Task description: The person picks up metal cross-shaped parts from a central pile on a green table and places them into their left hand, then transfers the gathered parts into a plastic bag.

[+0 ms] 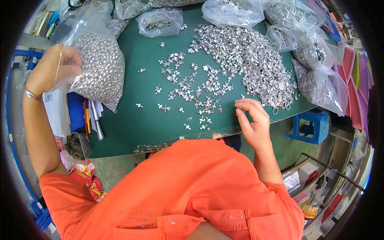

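Note:
My left hand (64,64) is at the open mouth of a clear plastic bag (97,64) full of small silvery bead-like metal pieces. Clear film lies over its curled fingers, which hide whatever may be between them. Close to the table's front edge, my right hand (253,120) has its thumb near its bent fingers; whether a small part sits in them cannot be told. Left of it, small cross-shaped metal parts (186,90) lie scattered on the green tabletop (129,129). A large heap of mixed silvery metal parts (240,54) spreads beyond my right hand.
Bags of metal parts, such as a small one (160,24) and a fuller one (322,85), line the table's back and right. A metal rod-like tool (97,123) and a plastic tub (78,145) are at left. A blue stool (310,126) stands right.

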Motion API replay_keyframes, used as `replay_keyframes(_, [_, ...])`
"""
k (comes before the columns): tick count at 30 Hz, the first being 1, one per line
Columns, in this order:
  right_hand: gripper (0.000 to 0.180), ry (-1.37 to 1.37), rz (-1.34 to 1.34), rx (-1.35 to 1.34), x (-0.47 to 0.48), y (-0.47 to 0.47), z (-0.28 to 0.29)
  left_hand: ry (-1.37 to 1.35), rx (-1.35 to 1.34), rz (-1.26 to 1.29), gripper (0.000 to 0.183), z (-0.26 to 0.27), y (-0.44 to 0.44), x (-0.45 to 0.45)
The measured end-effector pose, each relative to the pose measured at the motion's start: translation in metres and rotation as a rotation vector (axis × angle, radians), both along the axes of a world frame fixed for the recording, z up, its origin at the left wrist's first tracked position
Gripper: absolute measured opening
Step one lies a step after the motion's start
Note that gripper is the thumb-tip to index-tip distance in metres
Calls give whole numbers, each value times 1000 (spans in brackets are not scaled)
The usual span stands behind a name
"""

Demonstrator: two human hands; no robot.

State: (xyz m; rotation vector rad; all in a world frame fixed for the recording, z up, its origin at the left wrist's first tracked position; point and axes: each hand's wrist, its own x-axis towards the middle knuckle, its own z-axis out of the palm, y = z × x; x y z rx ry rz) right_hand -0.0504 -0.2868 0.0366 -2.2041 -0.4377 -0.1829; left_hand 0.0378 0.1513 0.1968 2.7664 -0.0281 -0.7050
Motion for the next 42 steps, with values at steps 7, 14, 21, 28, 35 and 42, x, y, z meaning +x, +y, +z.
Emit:
replay_keyframes(7, [9,-194,31,-152,42,27,-7,-381,107,-2,16,12,6,-11])
replay_keyframes(14, [8,-177,17,-311,84,67,-22,-1121,-259,-116,9,11,-82,-49])
replay_keyframes(21, [4,421,-70,609,74,40,-18,-745,-581,-367,12,-124,-157,-2])
replay_keyframes(28, [10,182,8,-33,71,32,-15,-666,-462,-370,13,-195,-187,21])
replay_keyframes(35, [14,76,-61,-314,66,43,-16,-434,-723,-144,8,-184,-181,15])
replay_keyframes(42, [13,45,-50,-263,73,42,-25,-524,-574,-242,14,-189,-189,20])
